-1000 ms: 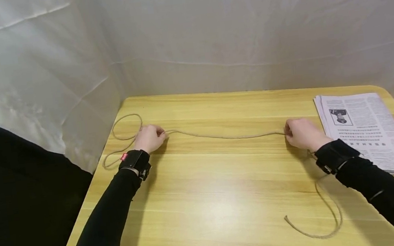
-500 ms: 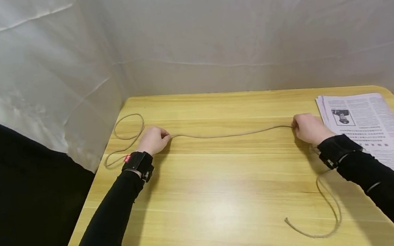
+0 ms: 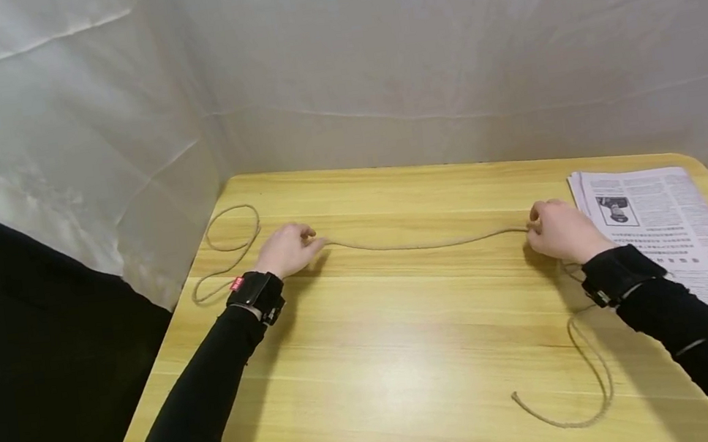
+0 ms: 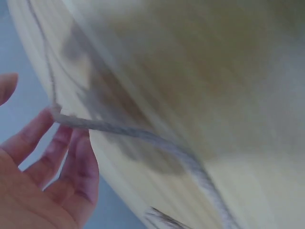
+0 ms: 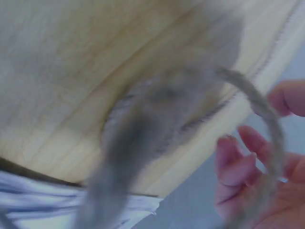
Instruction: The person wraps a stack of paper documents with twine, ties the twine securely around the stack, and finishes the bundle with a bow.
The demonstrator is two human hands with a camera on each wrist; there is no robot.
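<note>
Two hands on one long tan twisted rope (image 3: 423, 244), which lies on the pale yellow wooden tabletop (image 3: 385, 364). Left hand (image 3: 287, 250) sits at the rope's left part, fingers (image 4: 71, 157) loosely curled; the wrist view shows the rope crossing their tips, with one finger lifted clear. Pinch looks light; whether it truly grips, cannot tell for sure. Right hand (image 3: 561, 231) is clenched round the rope at its right part; the blurred wrist view shows the rope looping over curled fingers (image 5: 238, 162).

Rope's long axis between the hands runs left to right across the tabletop, sagging slightly toward the near edge at mid-span, so not taut. Left of the left hand the rope curls into a loop toward the far left corner, then doubles toward the tabletop's left edge. Behind the right hand it drops toward the near edge, and its free end curves round to point left.

Judgement: the step in hand looks like drawing the span straight. To do it well, firm up the left pinch, keep both hands low on the tabletop, and pull evenly apart along the rope's own line so the loose loops feed without snagging.

Right of the rope's right-hand grip lies a stack of printed newspaper sheets (image 3: 667, 234), near but not touching the hand.
</note>
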